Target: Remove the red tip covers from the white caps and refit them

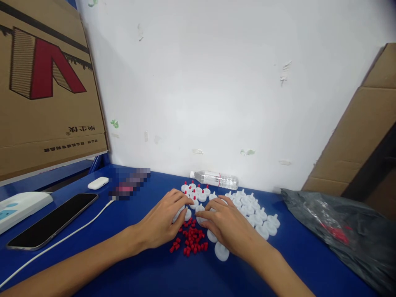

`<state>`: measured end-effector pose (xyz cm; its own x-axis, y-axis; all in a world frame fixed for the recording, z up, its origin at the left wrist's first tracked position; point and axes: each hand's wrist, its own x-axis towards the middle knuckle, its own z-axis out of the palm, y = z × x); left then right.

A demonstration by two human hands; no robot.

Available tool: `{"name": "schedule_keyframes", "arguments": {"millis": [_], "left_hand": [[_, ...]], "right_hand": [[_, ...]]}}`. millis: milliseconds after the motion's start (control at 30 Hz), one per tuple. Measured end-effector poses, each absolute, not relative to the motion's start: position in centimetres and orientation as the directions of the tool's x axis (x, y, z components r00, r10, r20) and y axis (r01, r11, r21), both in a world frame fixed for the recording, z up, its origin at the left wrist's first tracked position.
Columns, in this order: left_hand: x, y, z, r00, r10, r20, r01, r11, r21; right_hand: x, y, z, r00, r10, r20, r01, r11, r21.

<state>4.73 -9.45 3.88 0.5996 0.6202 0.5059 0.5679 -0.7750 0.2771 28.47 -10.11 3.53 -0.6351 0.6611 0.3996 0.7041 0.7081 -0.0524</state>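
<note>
My left hand (163, 216) is curled over the table, its thumb and fingers around a white nozzle cap (187, 214). My right hand (229, 225) bends inward from the other side, with thumb and index finger on another white nozzle cap (200, 208), partly hidden by the fingers. Between and below the hands lies a loose pile of small red tips (193, 239). Behind the left fingers stand several white nozzle caps with red tips fitted (202, 195). Beyond my right hand is a cluster of bare white nozzle caps (255, 214); one more nozzle cap (222, 251) sits beside the wrist.
A clear plastic bottle (216, 179) lies against the white wall. To the left are a phone (52, 220), a white cable (77, 227), a white case (98, 182) and a power strip (24, 206). A grey plastic bag (340, 227) covers the right side. Cardboard boxes (52, 115) flank the blue table.
</note>
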Motion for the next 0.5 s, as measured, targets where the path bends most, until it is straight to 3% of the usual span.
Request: {"name": "schedule_keyframes", "arguments": {"millis": [500], "left_hand": [[4.78, -9.57, 3.95, 0.603, 0.623, 0.497, 0.572, -0.773, 0.275]], "right_hand": [[28.23, -9.95, 3.99, -0.657, 0.681, 0.323, 0.693, 0.715, -0.096]]}}
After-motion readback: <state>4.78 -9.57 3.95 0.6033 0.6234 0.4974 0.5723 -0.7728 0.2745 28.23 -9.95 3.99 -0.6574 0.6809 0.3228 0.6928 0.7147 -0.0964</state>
